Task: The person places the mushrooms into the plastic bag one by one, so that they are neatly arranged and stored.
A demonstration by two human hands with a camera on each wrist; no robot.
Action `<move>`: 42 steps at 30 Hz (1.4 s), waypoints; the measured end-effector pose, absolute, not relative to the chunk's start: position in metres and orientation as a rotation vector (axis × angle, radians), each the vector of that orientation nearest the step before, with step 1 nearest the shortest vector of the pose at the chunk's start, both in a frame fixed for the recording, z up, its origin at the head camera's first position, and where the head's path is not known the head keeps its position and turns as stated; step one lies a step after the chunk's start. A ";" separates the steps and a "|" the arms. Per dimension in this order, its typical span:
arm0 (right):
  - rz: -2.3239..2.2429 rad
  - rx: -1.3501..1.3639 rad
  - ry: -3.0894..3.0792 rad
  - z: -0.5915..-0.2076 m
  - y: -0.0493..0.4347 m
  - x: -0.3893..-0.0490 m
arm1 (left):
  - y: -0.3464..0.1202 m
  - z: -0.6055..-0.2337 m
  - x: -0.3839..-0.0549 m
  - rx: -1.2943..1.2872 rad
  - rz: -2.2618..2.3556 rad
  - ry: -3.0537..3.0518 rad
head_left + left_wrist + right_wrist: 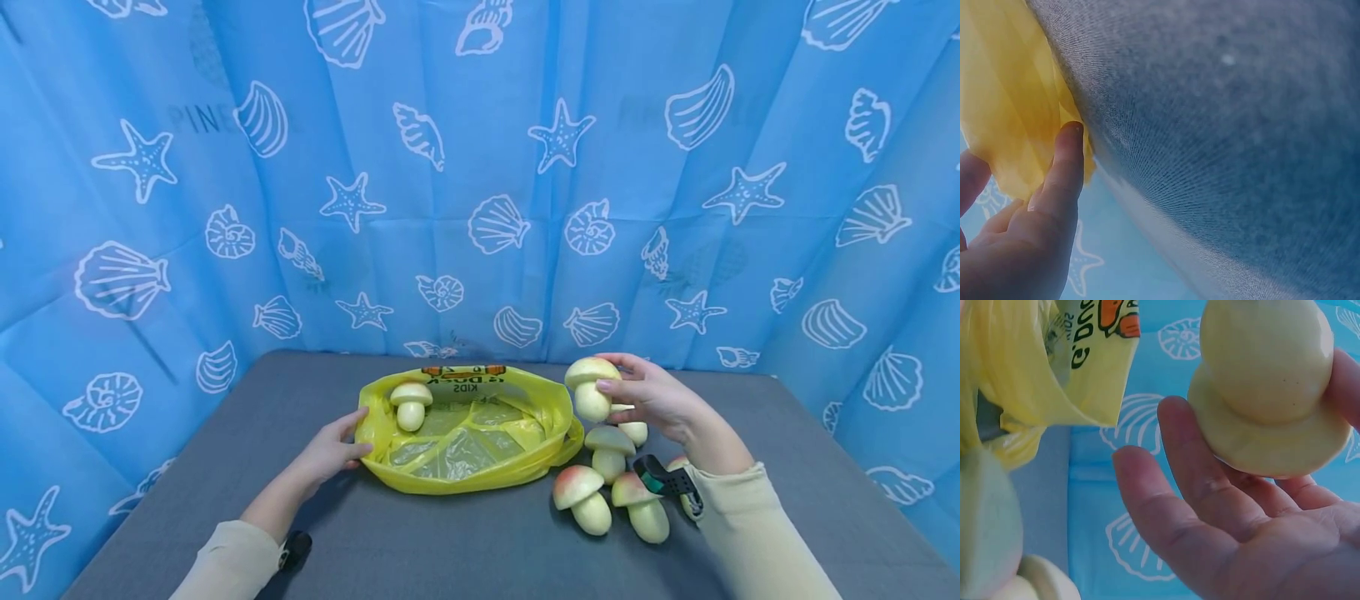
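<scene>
A yellow plastic bag [480, 479] lies with its mouth spread wide, and a pale toy mushroom [411, 408] is inside at its left. My left hand [330, 450] touches the bag's left end, its thumb and fingers apart and fairly straight; in the left wrist view a fingertip rests against the yellow plastic [1016, 94]. To the right of the bag, my right hand [660, 400] holds another toy mushroom [591, 387] up by its cap, stem down in the head view. The right wrist view shows this mushroom [1266, 369] between thumb and fingers.
Several more mushrooms lie right of the bag below my right hand, among them a red-tinged one [581, 500], another [641, 508] and a greenish one [609, 450]. A grey cloth covers the table [450, 550]. Behind it hangs a blue curtain [480, 167] with shells and starfish.
</scene>
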State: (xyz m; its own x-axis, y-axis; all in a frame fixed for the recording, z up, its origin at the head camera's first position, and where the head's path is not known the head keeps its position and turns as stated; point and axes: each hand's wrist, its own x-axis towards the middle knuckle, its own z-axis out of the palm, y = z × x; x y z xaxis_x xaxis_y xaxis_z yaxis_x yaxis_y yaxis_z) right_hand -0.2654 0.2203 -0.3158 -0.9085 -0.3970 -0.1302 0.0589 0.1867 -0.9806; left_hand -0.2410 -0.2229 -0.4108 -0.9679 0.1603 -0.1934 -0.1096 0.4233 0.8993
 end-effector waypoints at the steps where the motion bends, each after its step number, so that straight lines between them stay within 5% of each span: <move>1: -1.777 -0.312 2.113 -0.316 0.218 -0.265 | -0.223 -0.411 -0.241 0.046 1.565 2.427; 42: -1.872 -0.258 1.983 -0.332 0.140 -0.270 | -0.217 -0.410 -0.241 -0.018 1.540 2.473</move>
State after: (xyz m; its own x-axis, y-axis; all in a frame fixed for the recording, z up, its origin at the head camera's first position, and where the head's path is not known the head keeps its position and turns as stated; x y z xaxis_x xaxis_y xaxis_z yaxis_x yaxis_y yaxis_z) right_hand -0.2704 0.1399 -0.3317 -0.9030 -0.3986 -0.1604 0.1371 0.0864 -0.9868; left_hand -0.2409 -0.2167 -0.4095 -0.9741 0.1091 -0.1983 -0.1298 0.4485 0.8843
